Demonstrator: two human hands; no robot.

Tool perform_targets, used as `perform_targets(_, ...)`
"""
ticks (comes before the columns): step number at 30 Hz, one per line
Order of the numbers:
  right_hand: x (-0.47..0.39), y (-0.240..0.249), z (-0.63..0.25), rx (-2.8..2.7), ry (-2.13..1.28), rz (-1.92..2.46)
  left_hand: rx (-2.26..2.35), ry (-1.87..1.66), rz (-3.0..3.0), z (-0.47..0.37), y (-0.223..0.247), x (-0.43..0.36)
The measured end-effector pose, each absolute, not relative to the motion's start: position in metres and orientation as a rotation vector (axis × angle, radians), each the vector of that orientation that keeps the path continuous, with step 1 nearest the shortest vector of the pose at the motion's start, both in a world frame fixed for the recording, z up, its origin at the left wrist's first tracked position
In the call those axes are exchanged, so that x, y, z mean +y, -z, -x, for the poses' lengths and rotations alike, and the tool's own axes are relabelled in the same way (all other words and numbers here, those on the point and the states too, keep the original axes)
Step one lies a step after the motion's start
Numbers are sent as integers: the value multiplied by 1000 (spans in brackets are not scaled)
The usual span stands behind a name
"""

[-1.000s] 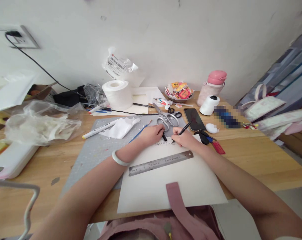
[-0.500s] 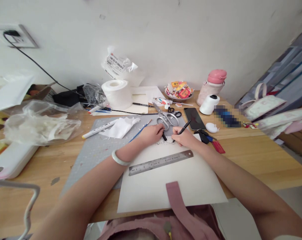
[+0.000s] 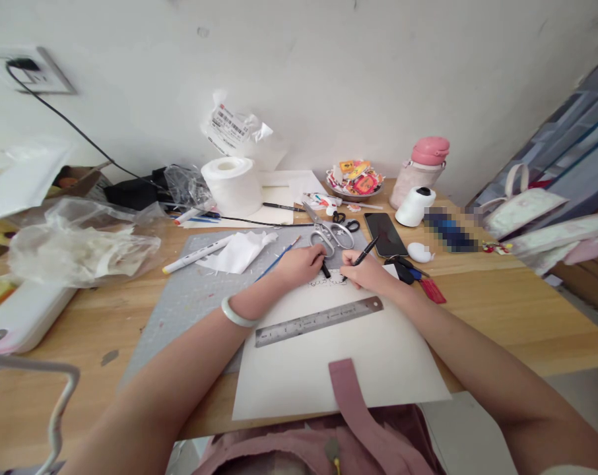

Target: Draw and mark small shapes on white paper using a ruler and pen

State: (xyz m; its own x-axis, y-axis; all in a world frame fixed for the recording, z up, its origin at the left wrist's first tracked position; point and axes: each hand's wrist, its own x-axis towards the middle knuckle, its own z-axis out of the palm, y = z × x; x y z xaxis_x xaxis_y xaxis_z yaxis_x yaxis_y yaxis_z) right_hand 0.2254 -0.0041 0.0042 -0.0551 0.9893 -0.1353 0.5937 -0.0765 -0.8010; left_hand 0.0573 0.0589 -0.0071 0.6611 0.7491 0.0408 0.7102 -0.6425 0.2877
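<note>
My right hand (image 3: 361, 269) grips a black pen (image 3: 367, 251), its tip down on a large white sheet of paper (image 3: 348, 343). Small black curly line drawings (image 3: 319, 284) show on the sheet between my hands. Closed around a small black pen cap (image 3: 325, 269), my left hand (image 3: 303, 265) rests at the paper's upper left part. A steel ruler (image 3: 319, 322) lies slantwise across the sheet below both hands. Just beyond my fingers lie silver-handled scissors (image 3: 329, 232). A pink strap (image 3: 348, 389) hangs over the near edge of the paper.
Under the paper lies a grey cutting mat (image 3: 180, 310). On it are crumpled tissue (image 3: 247, 251), a white marker (image 3: 195, 256) and a blue brush (image 3: 278, 258). Behind stand a paper roll (image 3: 232, 188), a bowl of wrapped sweets (image 3: 356, 181), a pink bottle (image 3: 418, 173), a thread spool (image 3: 414, 208) and a phone (image 3: 385, 235).
Both hands stay in nearly the same place. The pen in my right hand has shifted very slightly over the drawing; the other things lie as before.
</note>
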Motion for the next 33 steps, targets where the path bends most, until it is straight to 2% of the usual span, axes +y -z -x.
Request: perform_targets(33,-5,-5,-227,-1660,-1028,1728,1182,-223,-2627,-57,6,59)
